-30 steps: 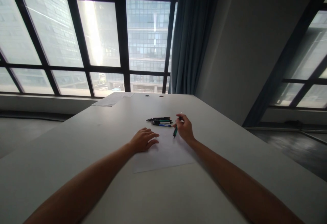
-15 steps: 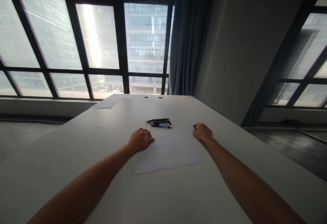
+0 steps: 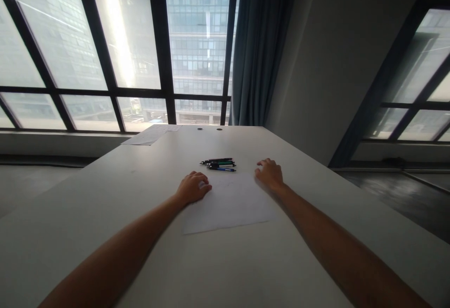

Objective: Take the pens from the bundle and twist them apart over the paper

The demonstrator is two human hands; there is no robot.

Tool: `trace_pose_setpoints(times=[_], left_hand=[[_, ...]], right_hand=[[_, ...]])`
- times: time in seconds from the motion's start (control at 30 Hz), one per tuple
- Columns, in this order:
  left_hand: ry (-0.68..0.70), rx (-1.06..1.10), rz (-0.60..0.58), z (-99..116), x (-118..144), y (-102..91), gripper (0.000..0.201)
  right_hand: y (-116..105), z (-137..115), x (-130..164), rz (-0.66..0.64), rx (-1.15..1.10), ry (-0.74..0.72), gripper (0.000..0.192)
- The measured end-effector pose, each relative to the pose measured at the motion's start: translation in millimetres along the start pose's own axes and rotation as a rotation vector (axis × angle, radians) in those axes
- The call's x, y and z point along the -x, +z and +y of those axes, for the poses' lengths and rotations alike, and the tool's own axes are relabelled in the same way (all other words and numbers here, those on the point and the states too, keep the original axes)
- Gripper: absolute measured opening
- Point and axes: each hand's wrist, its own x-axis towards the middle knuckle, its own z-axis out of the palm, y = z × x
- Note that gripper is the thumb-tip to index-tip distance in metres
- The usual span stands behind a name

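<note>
A white sheet of paper (image 3: 228, 209) lies on the table before me. My left hand (image 3: 192, 187) rests on its upper left edge, the thumb apart from the fingers and a bit of paper showing between them. By the sheet's upper right corner is my right hand (image 3: 270, 175), its thumb and forefinger parted. No pen shows in it now; whatever lies under the palm is hidden. Between the hands, just past the far edge of the paper, several pens (image 3: 220, 163) lie in a loose heap, a blue pen (image 3: 222, 169) nearest me.
The long white table (image 3: 147, 205) runs toward the windows. More papers (image 3: 149, 134) lie at its far left corner. Two dark round fittings (image 3: 209, 129) sit near the far edge. A blue curtain (image 3: 255, 55) hangs behind.
My right hand has moved a little left, and its fingers have parted; the pen that stuck out of it is out of sight. The view has tilted slightly down. My left hand stays on the paper.
</note>
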Motion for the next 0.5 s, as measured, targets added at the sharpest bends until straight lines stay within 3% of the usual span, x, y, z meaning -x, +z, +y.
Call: trace_pose_setpoints(times=[0.2,0.33,0.5], left_hand=[[0.015,0.004,0.000,1.9,-1.1,-1.5,0.026],[0.016,-0.001,0.006,4.9,-1.6,-3.1,0.024],[-0.001,-0.009,-0.012,4.7,-1.9,-2.3,0.022]], right_hand=[[17.7,-60.6,-1.6,-0.133,-0.191,-0.331,0.026],[27.8,-80.8,-9.2,-0.158,-0.175,-0.356,0.024],[24.6,-84.0,-11.7,-0.178,-0.094,-0.381,0.026]])
